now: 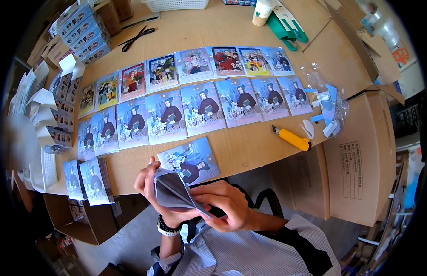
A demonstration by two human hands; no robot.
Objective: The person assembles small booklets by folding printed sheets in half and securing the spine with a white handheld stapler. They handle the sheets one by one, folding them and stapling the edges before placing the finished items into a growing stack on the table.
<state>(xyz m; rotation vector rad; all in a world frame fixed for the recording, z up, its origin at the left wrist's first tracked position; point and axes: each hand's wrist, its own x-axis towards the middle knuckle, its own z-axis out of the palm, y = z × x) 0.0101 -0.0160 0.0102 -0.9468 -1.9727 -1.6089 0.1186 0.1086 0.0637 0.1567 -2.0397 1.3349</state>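
Observation:
Close to my body, above the table's front edge, a flat packet (171,189) is spread at its mouth and shows a dark grey inside. My left hand (148,184) grips its left side and underside, fingers curled around it. On the other side my right hand (229,202) pinches the packet's edge between thumb and fingers. Just beyond lies a blue printed packet (193,161), turned sideways and partly covered by the held one. Farther off runs a row of matching blue packets (204,106). Behind it is a row of packets with varied pictures (163,69).
Two packet stacks (96,181) stand at the front left, below small boxes (82,32) and white baskets (41,168). A yellow utility knife (292,139) and plastic scraps (328,110) lie right. Black scissors (137,38) and a drink cup (263,12) are at the back; cartons (356,161) stand right.

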